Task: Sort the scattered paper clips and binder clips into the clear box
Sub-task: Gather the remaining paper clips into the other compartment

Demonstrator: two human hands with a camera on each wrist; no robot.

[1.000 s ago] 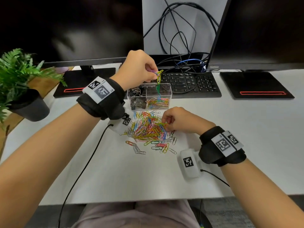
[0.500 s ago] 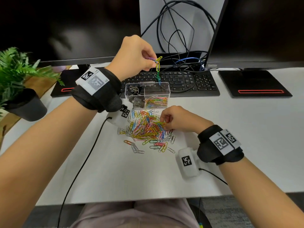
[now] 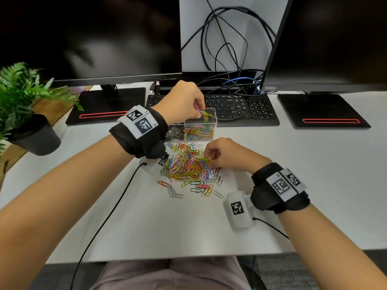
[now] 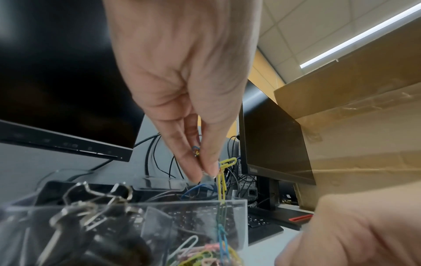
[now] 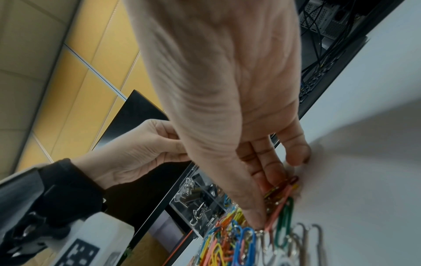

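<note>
White desk [image 3: 314, 185] under two dark monitors [image 3: 90, 36], yellow wall panels [image 5: 75, 72], ceiling strip light [image 4: 360, 36].

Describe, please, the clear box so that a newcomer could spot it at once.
Start at the black keyboard between the two monitors. Just in front of it, behind the pile of paper clips on the white desk, stands the clear box. It is the only see-through thing there, split in two: binder clips left, coloured clips right.

Colourful paper clips [image 3: 188, 164] lie heaped before the half-filled clear box [image 3: 199, 130].
</note>
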